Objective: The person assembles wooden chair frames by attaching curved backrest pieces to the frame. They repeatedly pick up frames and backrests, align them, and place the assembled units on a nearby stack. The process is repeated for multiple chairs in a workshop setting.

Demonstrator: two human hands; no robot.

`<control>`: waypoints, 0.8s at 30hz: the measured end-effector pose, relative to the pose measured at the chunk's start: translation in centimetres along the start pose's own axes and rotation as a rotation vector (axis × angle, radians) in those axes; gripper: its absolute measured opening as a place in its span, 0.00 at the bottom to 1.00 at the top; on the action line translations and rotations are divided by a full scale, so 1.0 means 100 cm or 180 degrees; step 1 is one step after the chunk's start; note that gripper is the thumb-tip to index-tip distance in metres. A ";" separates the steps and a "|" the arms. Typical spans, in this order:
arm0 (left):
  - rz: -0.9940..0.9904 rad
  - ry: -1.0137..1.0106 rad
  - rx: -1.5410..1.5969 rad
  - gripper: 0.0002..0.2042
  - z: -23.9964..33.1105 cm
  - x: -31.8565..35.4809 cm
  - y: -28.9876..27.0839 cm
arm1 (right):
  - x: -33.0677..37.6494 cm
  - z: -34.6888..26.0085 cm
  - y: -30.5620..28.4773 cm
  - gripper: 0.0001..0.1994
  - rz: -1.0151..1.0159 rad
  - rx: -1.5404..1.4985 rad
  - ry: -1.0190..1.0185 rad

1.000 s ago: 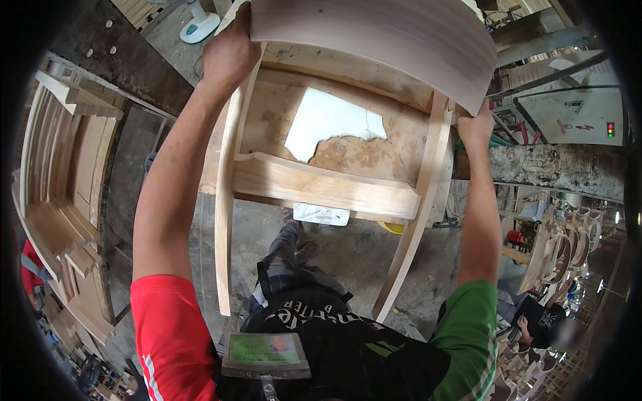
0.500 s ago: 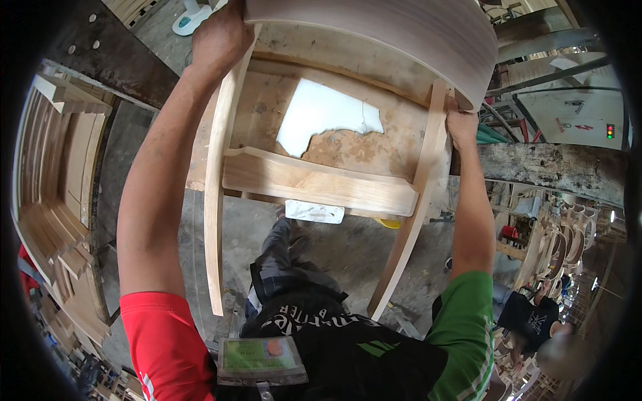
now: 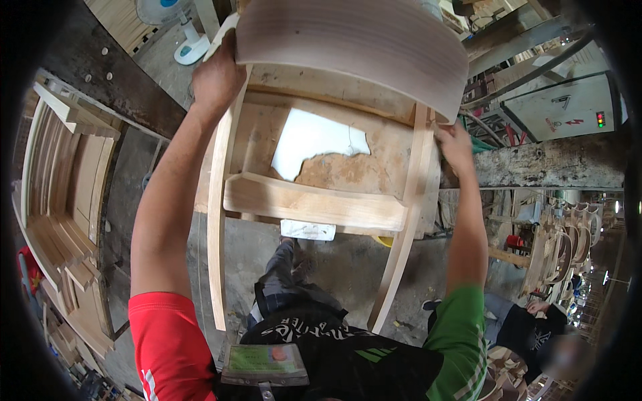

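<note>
A pale wooden chair frame stands over a workbench, with two long legs pointing toward me and a cross rail between them. At its far end is a wide curved backrest panel with a brownish grain. My left hand is closed round the frame at the panel's left end; its fingertips are partly hidden. On the other side, my right hand grips the frame's right side just under the panel's right end. A white, irregularly cut sheet lies on the bench between the legs.
Stacked curved wooden parts stand at the left. A fan is at the upper left. An electrical cabinet and a dark beam are at the right. A co-worker is at the lower right. A white block sits at the bench's near edge.
The view has shifted, so the frame and bench sit lower in the picture and more of the curved panel and fan shows. Both hands keep hold of the frame.
</note>
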State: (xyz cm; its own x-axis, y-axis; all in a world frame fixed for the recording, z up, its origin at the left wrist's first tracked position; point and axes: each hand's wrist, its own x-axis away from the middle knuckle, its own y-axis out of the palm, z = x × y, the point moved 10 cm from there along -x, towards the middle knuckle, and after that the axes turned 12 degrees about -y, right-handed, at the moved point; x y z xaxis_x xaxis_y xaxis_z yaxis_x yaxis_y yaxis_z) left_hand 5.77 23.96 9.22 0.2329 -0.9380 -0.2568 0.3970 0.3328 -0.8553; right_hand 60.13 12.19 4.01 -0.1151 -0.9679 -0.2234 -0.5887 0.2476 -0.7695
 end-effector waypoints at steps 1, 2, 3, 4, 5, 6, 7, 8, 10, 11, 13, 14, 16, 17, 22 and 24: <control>0.0023 -0.0090 -0.0044 0.26 -0.007 0.001 -0.005 | 0.000 -0.010 -0.016 0.24 0.0291 -0.0715 0.0454; -0.0001 -0.0105 0.0001 0.27 -0.005 0.001 -0.005 | -0.006 -0.032 -0.064 0.22 0.0868 -0.0359 0.0176; -0.0046 -0.0112 0.0035 0.27 -0.002 0.001 -0.004 | -0.005 -0.053 -0.109 0.21 0.1434 0.0003 -0.0077; -0.0065 -0.0156 -0.0012 0.27 -0.006 0.002 -0.005 | -0.011 -0.080 -0.137 0.21 0.1901 -0.0390 -0.0325; -0.0104 -0.0229 -0.0077 0.27 -0.011 0.004 -0.007 | -0.018 -0.109 -0.159 0.20 0.2355 -0.0790 -0.0579; -0.0135 -0.0332 -0.0144 0.27 -0.020 0.006 -0.010 | -0.025 -0.147 -0.164 0.20 0.2657 -0.0920 -0.0926; -0.0162 -0.0417 -0.0186 0.28 -0.027 0.007 -0.014 | -0.027 -0.174 -0.168 0.20 0.2978 -0.1032 -0.1285; -0.0243 -0.0212 -0.0036 0.28 -0.002 0.002 -0.003 | -0.020 -0.159 -0.169 0.23 0.3135 0.0134 -0.1562; -0.0379 -0.0149 -0.0038 0.28 0.012 0.002 0.008 | -0.037 -0.150 -0.104 0.29 0.2420 0.1063 -0.1625; -0.0370 -0.0266 -0.0169 0.28 -0.004 0.004 0.005 | -0.055 -0.170 -0.038 0.32 0.1672 0.0786 -0.1518; -0.0090 -0.0144 0.0020 0.29 -0.010 0.008 -0.003 | -0.052 -0.180 -0.031 0.36 0.1489 0.1131 -0.1564; -0.0109 -0.0133 -0.0110 0.30 -0.013 0.009 -0.002 | -0.049 -0.176 -0.030 0.35 0.1441 0.1004 -0.1476; -0.0039 -0.0073 -0.0198 0.31 -0.010 0.006 -0.006 | -0.052 -0.179 -0.034 0.34 0.1426 0.0744 -0.1371; -0.0004 -0.0029 -0.0157 0.30 -0.006 0.008 -0.006 | -0.050 -0.173 -0.036 0.34 0.1458 0.0893 -0.1195; -0.0370 -0.0143 -0.0638 0.31 -0.022 0.019 -0.012 | 0.000 -0.172 -0.026 0.34 0.1185 0.0722 -0.0787; -0.0290 0.0088 -0.0516 0.33 -0.038 0.058 -0.016 | 0.068 -0.147 -0.016 0.33 0.1078 0.0234 -0.0836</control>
State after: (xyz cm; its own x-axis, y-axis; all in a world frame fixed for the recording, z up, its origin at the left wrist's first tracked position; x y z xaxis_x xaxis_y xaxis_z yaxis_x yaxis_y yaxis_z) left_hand 3.08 17.62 7.39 0.1771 -0.9666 -0.1854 0.2666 0.2285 -0.9363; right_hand 48.54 4.57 12.51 -0.0789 -0.7901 -0.6079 -0.4931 0.5609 -0.6650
